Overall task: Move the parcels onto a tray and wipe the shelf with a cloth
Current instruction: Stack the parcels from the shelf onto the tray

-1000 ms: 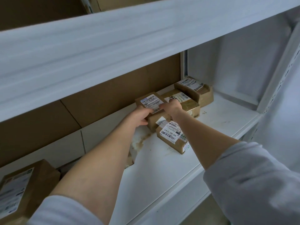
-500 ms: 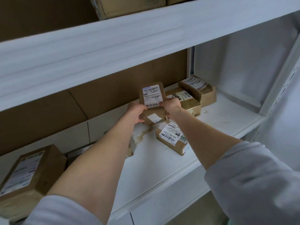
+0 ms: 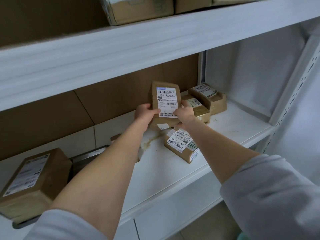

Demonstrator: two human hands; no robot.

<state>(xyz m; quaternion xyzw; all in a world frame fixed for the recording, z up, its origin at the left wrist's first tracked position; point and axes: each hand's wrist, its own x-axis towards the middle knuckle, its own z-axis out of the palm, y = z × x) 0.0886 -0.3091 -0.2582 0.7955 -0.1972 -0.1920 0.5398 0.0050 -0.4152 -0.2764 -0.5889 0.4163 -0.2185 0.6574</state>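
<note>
so, the white shelf [image 3: 173, 172] holds several parcels, which is why wiping can't start yet. at your far left a large brown parcel [image 3: 32, 179] sits on what looks like a metal tray [image 3: 86, 155], though its edge is too dim to be sure. a corner parcel [image 3: 209, 97] and a front parcel [image 3: 181, 146] lie flat, waiting their turn. between them you hold the labelled parcel [image 3: 166, 101] upright, label toward you, likely for a side grip before carrying it left. your left hand [image 3: 144, 115] and right hand [image 3: 185, 113] each clamp a lower edge. the brown stain [image 3: 150, 142] below needs the cloth.
</note>
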